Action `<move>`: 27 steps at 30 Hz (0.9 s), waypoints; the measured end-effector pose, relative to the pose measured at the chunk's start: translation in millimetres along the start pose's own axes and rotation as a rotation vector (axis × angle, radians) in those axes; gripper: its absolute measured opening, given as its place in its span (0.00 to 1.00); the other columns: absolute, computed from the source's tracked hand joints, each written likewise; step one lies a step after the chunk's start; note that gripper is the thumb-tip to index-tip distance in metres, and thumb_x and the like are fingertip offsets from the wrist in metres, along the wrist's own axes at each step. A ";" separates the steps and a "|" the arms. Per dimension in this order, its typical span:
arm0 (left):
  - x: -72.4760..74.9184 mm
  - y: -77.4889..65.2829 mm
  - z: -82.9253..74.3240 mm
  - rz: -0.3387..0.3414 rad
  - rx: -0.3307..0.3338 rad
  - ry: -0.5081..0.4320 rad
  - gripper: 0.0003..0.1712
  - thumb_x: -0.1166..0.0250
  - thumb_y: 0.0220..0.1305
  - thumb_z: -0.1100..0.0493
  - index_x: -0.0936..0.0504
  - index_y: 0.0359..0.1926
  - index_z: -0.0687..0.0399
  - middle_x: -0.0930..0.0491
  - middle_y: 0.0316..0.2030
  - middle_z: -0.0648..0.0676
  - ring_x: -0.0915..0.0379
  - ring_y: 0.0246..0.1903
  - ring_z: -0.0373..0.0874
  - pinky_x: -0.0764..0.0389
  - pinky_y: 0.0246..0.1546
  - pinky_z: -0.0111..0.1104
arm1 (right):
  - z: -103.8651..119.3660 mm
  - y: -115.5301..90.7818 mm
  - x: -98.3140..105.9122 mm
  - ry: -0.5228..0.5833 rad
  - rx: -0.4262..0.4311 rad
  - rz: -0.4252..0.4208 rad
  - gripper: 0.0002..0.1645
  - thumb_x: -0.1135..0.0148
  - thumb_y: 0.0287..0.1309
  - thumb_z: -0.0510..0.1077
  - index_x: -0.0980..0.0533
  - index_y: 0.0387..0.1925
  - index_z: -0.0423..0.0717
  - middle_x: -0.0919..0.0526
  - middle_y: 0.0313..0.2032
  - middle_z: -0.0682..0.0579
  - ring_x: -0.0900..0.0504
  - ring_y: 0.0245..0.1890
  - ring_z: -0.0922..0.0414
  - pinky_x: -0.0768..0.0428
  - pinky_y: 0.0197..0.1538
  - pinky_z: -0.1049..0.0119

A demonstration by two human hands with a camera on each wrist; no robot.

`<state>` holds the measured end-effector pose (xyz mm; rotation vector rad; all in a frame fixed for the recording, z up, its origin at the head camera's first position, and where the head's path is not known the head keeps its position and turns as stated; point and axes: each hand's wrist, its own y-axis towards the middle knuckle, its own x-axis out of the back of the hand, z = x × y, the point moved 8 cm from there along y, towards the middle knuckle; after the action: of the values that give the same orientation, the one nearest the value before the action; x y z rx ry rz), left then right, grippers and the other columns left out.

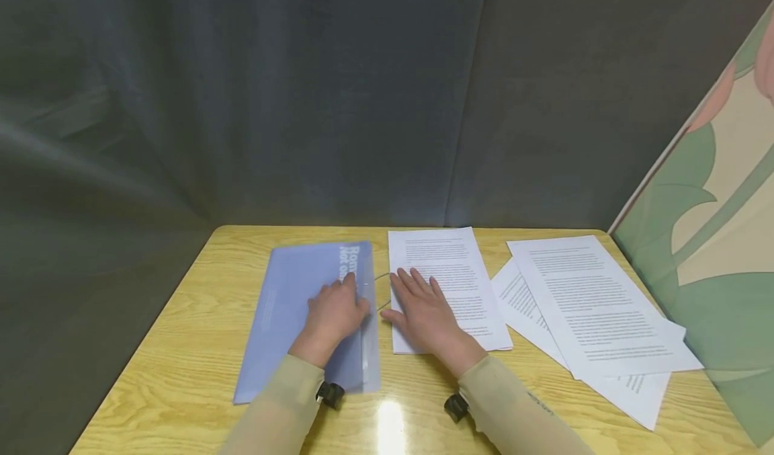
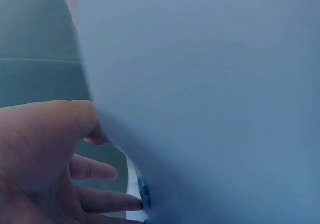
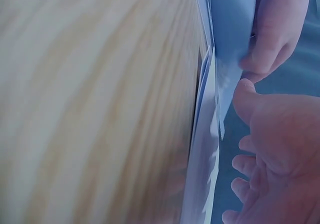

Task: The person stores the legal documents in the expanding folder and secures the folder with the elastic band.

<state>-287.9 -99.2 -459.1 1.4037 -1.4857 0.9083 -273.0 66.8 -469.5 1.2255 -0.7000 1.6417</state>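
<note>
Bearing white lettering [image 1: 349, 263], blue folder [image 1: 284, 314], paler edge [image 1: 371, 354]

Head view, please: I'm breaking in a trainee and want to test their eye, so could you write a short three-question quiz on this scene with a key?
1. Which hand is over the blue folder?
2. Fill in: the middle papers lie between the blue folder and the ____.
3. True or false: the middle papers are blank on top.

Key:
1. The left hand.
2. Overlapping sheets.
3. False; lines of print show.
</note>
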 end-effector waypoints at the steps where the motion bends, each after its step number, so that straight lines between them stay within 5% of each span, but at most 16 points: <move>1: 0.8 0.7 0.5 0.000 -0.010 0.000 0.34 0.38 0.73 0.53 0.25 0.73 0.70 0.16 0.57 0.71 0.18 0.55 0.72 0.19 0.51 0.69 | 0.1 0.4 -0.4 0.003 -0.001 0.001 0.46 0.40 0.80 0.64 0.38 0.85 0.43 0.39 0.84 0.42 0.46 0.85 0.40 0.50 0.83 0.36; 14: 10.3 -3.7 3.0 -0.041 -0.099 -0.015 0.10 0.39 0.75 0.60 0.17 0.43 0.65 0.16 0.32 0.61 0.18 0.32 0.58 0.16 0.40 0.54 | 9.5 4.3 -6.0 0.018 0.036 0.004 0.44 0.39 0.80 0.61 0.36 0.83 0.41 0.37 0.83 0.42 0.46 0.85 0.40 0.50 0.83 0.36; 21: -29.4 16.6 33.4 -0.037 -0.217 -0.008 0.14 0.31 0.75 0.50 0.21 0.38 0.54 0.22 0.28 0.52 0.25 0.27 0.50 0.23 0.31 0.50 | 9.8 6.3 -12.6 0.004 0.060 0.031 0.44 0.40 0.81 0.61 0.37 0.84 0.42 0.39 0.84 0.43 0.47 0.86 0.41 0.51 0.83 0.37; 27: -43.4 25.0 49.3 -0.035 -0.210 -0.053 0.11 0.31 0.69 0.51 0.22 0.33 0.49 0.23 0.26 0.48 0.30 0.25 0.45 0.26 0.28 0.43 | 15.1 5.2 -11.0 0.020 0.068 0.055 0.44 0.36 0.79 0.58 0.35 0.83 0.40 0.37 0.83 0.42 0.46 0.85 0.40 0.52 0.83 0.36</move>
<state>-319.0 -127.3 -515.6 1.3035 -1.5438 0.6761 -271.0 48.1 -474.3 1.2464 -0.6756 1.7335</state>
